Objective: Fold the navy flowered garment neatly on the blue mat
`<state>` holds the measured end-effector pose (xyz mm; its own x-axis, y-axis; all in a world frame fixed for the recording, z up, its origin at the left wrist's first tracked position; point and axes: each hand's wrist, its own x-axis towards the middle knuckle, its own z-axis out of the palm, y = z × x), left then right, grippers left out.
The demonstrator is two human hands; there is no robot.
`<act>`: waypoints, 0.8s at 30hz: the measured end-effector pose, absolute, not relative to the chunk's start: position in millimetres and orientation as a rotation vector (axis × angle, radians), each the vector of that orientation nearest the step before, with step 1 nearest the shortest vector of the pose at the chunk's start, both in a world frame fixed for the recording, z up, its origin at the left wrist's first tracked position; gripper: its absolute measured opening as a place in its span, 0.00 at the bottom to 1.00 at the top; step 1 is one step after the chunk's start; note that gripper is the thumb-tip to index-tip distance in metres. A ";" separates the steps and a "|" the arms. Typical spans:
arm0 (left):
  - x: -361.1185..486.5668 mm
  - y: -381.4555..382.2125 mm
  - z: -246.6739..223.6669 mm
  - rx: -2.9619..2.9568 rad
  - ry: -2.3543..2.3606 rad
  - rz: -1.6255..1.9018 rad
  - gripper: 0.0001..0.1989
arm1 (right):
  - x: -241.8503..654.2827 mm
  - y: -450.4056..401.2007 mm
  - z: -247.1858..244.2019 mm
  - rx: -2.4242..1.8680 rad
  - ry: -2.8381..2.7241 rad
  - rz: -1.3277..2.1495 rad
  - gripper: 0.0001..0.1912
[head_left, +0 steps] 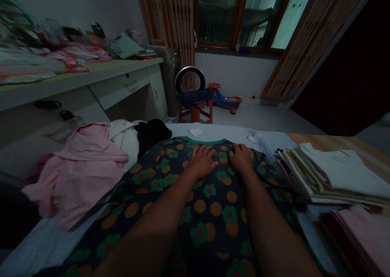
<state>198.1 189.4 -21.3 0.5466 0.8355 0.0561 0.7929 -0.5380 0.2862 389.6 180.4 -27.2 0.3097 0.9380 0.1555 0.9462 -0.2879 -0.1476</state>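
A dark shirt (210, 190) patterned with green flowers and orange dots lies spread out in front of me, its green-trimmed neckline at the far side. My left hand (202, 162) rests on it left of the middle, fingers spread flat near the collar. Farther right, my right hand (242, 158) also lies on the fabric just below the neckline, with its fingers stretched out. Neither hand grips the cloth. Both forearms cover parts of the shirt's body, and its lower part runs out of view toward me.
On the left lies a heap with a pink garment (88, 163), a white garment (123, 140) and a black one (154, 132). Folded clothes (338, 167) are stacked at right, with a pink folded pile (368, 232) nearer. Beyond are a red stool (196, 112) and a desk (122, 75).
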 end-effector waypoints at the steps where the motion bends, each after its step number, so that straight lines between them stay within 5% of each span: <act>1: 198.0 189.5 -21.6 2.558 1.369 0.276 0.26 | 390.1 180.5 -27.3 -2.370 -1.727 -0.040 0.24; 13: 197.9 191.4 -25.4 2.555 1.367 0.288 0.26 | 388.6 180.1 -25.3 -2.466 -1.606 0.054 0.29; 24: 197.7 190.7 -25.9 2.549 1.369 0.296 0.27 | 380.8 170.7 -13.8 -2.489 -1.585 -0.138 0.21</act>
